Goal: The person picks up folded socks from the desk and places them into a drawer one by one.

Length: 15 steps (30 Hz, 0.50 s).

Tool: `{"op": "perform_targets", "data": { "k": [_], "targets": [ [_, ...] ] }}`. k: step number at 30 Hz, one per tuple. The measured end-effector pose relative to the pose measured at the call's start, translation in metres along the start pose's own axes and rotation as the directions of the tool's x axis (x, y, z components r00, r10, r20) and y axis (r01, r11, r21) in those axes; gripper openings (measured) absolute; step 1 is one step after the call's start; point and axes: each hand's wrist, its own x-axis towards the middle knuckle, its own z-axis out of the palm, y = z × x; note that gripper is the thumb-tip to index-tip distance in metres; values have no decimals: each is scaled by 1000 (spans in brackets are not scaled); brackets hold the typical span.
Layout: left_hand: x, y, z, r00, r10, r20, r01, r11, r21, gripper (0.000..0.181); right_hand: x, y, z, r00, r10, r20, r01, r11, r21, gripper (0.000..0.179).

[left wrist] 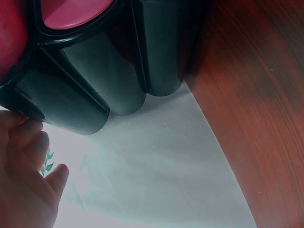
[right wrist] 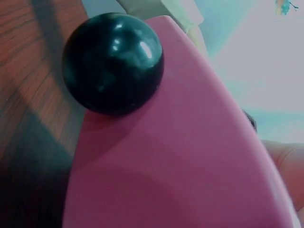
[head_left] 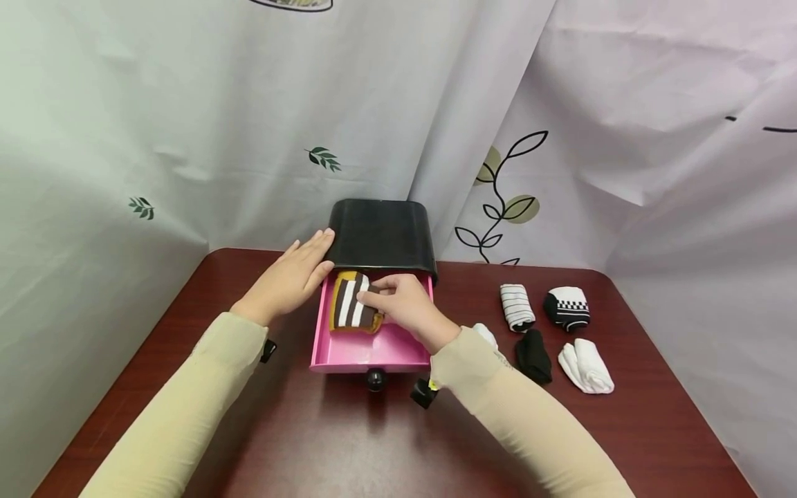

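Right hand [head_left: 411,308] pinches 1 striped sock [head_left: 350,304]; 1 drawer [head_left: 389,347]; other socks [head_left: 533,357] — 5

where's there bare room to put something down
In the pink drawer, the strip between the brown sock and the front edge is bare. On the table, there's room in front of the black knob, and between the black cabinet and the striped white sock. It's crowded around the black sock and where the right hand pinches the brown sock.
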Motion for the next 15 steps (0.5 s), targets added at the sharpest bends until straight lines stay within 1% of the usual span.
{"op": "perform_targets", "data": {
  "k": [5,8,10,12,15],
  "targets": [
    [0,0,-1,1000,5,11,-5,1000,0,66,2,-4,0,999,-38,-25,36,997,-74,46],
    [0,0,-2,1000,9,17,-9,1000,0,66,3,-5,0,997,-64,-42,57,988,-144,44],
    [1,0,-1,1000,10,19,-10,1000,3,66,3,-5,0,995,-83,-59,70,977,-202,42],
    [1,0,-1,1000,13,18,-13,1000,5,66,3,-5,0,990,-115,-76,91,959,-270,40],
    [2,-1,1,1000,7,9,-7,1000,10,66,1,-4,0,981,-172,-91,133,933,-335,37]
  ]
}}
